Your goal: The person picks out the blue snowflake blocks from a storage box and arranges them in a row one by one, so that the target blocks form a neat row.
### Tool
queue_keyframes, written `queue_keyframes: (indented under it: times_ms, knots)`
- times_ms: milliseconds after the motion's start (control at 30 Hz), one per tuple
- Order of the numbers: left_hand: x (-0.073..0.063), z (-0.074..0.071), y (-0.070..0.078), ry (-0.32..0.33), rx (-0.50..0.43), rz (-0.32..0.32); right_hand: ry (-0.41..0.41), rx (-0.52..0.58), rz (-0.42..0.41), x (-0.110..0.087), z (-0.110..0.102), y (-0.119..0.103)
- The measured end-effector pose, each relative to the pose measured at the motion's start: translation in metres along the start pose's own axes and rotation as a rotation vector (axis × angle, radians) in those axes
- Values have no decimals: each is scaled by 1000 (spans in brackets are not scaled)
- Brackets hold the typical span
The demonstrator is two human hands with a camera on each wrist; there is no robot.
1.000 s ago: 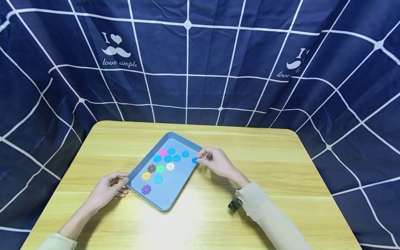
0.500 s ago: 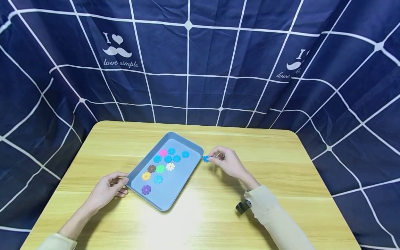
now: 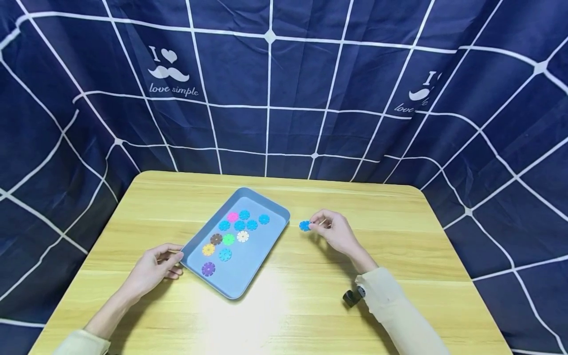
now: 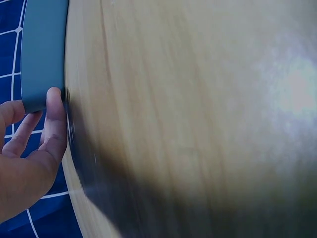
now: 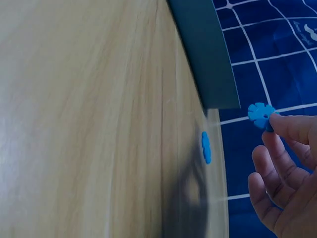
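Note:
My left hand point(image 3: 155, 266) grips the near-left corner of a blue-grey tray point(image 3: 262, 259), thumb against its side in the left wrist view. Just right of the tray, my right hand point(image 3: 339, 234) pinches a blue snowflake building disc point(image 5: 258, 115) between thumb and fingertips; its other fingers are curled loosely. Below it in the right wrist view, a second blue disc point(image 5: 206, 147) appears on the table; I cannot make it out separately in the head view. Inside the tray lie several discs, including a pink disc point(image 3: 232, 217), a green disc point(image 3: 228, 239) and a purple disc point(image 3: 208, 269).
The wooden table point(image 3: 377, 207) extends around the tray. A dark blue curtain with white grid lines point(image 3: 293, 74) surrounds its back and sides. A black device point(image 3: 351, 298) hangs at the right sleeve.
My right hand has moved rightward from the tray's right rim, carrying the blue snowflake disc out over the table. My left hand and the tray have stayed in place.

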State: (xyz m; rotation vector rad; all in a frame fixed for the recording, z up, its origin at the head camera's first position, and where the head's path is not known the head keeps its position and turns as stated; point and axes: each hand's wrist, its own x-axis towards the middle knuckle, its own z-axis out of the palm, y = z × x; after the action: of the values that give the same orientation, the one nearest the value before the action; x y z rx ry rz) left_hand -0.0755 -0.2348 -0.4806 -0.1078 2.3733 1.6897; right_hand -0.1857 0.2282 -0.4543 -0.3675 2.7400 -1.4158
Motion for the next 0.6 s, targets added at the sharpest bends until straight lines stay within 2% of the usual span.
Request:
queue_keyframes:
  times_ms: [233,600]
  knots:
    - [1,0,-2,-5,-8,1,26,13,28,0,-2,10]
    - [3,-1,-5,-8,-10,11,37,101,102,3,-7,26]
